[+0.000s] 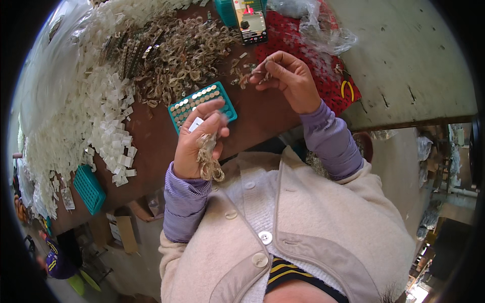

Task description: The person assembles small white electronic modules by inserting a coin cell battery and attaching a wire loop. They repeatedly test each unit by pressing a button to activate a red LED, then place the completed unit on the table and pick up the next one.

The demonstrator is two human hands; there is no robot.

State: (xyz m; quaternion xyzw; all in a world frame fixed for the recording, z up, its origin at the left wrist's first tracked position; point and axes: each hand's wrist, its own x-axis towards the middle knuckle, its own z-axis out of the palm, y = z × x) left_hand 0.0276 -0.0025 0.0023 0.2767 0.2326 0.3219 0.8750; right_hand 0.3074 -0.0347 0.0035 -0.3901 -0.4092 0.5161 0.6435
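Note:
My left hand [188, 151], closed, is raised at the near edge of the brown table. Out of it hangs a bundle of looped tan cords [207, 159], and a small white tag [196, 124] shows at the fingers. Its fingertips are smeared by motion. Just behind it lies a teal tray [232, 110] with rows of round silvery discs [194, 101]. My right hand [295, 83] is above the table with thumb and forefinger pinched together. Whatever small thing sits in that pinch is too fine to name. Thin brownish strands [240, 76] lie beside its fingertips.
A large tangle of looped cords [187, 55] covers the back of the table. White tags [108, 106] are heaped at the left, near a second teal tray [89, 189]. A phone [250, 21] stands at the back. Yellow-handled pliers [347, 90] rest on red cloth [283, 38].

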